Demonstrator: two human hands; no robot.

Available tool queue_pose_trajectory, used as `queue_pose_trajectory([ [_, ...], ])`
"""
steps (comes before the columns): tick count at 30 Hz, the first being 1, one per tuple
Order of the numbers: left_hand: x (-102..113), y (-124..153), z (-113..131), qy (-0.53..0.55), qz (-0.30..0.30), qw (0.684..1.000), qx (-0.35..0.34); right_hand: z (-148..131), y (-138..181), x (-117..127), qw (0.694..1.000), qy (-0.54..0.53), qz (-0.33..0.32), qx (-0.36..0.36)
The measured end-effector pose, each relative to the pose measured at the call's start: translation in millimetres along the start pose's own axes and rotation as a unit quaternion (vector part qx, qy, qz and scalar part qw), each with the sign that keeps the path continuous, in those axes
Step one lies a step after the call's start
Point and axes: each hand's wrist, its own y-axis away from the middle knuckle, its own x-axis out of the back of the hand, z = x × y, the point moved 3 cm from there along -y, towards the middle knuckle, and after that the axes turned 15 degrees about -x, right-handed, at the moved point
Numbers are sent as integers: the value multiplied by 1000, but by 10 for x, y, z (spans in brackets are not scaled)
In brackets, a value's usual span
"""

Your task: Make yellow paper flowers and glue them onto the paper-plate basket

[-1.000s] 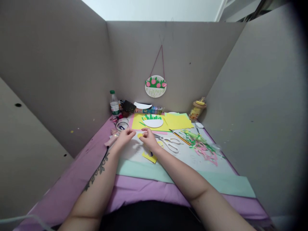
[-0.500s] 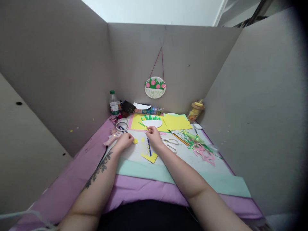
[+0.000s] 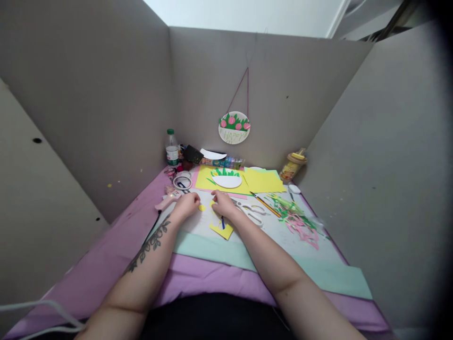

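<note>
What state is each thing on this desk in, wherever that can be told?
Left hand: fingers curled; grip unclear
Right hand: fingers bent; grip unclear
Yellow circle: beside the left hand; contact unclear
Scissors: lying, handles spread, tips hidden
Bottle: upright, capped
Sign: hanging
Scraps: piled loosely
Glue gun: lying down, partly hidden

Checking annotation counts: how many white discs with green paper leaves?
2. The hanging disc is on the back wall; the flat disc lies on a yellow sheet. Others may be hidden.
</note>
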Motion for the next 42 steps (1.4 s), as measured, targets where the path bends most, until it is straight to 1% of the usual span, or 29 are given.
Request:
queue_pose_trajectory([
  [3, 6, -2, 4, 4, 11, 1000, -5, 32, -9, -28, 999, -31, -7, -1],
  [7, 2, -15, 44, 32, 45, 998, -16, 37, 12, 0, 987, -151, -9, -46],
  [9, -6, -27, 93, 86, 72, 993, -28, 1, 36, 27, 968, -241, -10, -75],
  [11, -13, -39, 150, 156, 89, 983, -39, -68, 68, 40, 939, -331, -26, -91],
  [13, -8, -49, 195, 210, 94, 972, -41, -154, 106, 41, 918, -383, -52, -91],
  [14, 0, -52, 209, 228, 94, 968, -40, -195, 124, 44, 913, -394, -62, -87],
  [17, 34, -48, 204, 255, 87, 963, -24, -287, 162, 87, 913, -400, -64, -48],
  [20, 55, -25, 167, 280, 72, 957, -6, -330, 174, 167, 928, -368, -56, 21],
  [22, 51, -6, 158, 301, 50, 952, -8, -337, 178, 199, 939, -332, -75, 47],
  [24, 45, 9, 162, 315, 29, 949, -17, -335, 184, 212, 943, -312, -102, 52],
  [27, 49, 18, 168, 317, 26, 948, -22, -335, 195, 224, 939, -319, -117, 48],
  [30, 52, 14, 169, 320, 25, 947, -16, -332, 193, 230, 935, -333, -117, 43],
  [33, 44, 4, 180, 343, 14, 939, -14, -311, 175, 233, 935, -330, -117, 45],
  [36, 31, -3, 186, 365, 6, 931, -6, -293, 167, 247, 937, -323, -116, 66],
  [39, 24, -2, 176, 370, 5, 929, 11, -300, 177, 265, 941, -306, -111, 89],
  [42, 34, 9, 179, 372, 8, 928, 15, -319, 188, 272, 945, -299, -96, 93],
])
